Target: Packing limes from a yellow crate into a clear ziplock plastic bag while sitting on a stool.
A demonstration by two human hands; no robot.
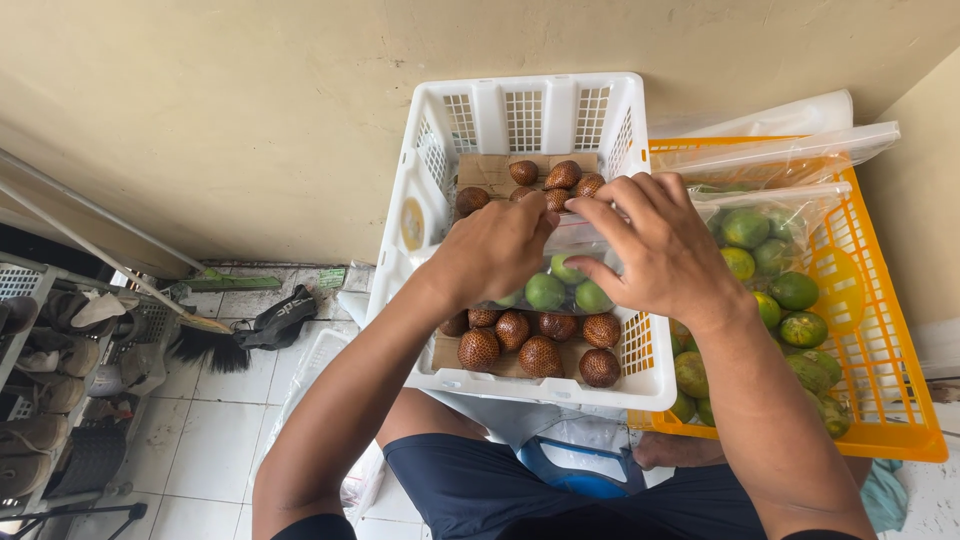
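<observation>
My left hand (495,250) and my right hand (655,250) meet over a white plastic crate (420,215), both pinching the top of a clear plastic bag (585,238). Green citrus fruits (545,291) sit in the bottom of that bag. Brown scaly snake fruits (540,355) lie on cardboard at the near side of the crate, and more snake fruits (562,175) lie at its far side. My fingers hide the bag's mouth.
An orange crate (885,360) lined with clear plastic holds several green citrus fruits (795,290) to the right. A broom (205,340) lies on the white tiled floor at left, beside a shoe rack (50,380). A beige wall stands behind.
</observation>
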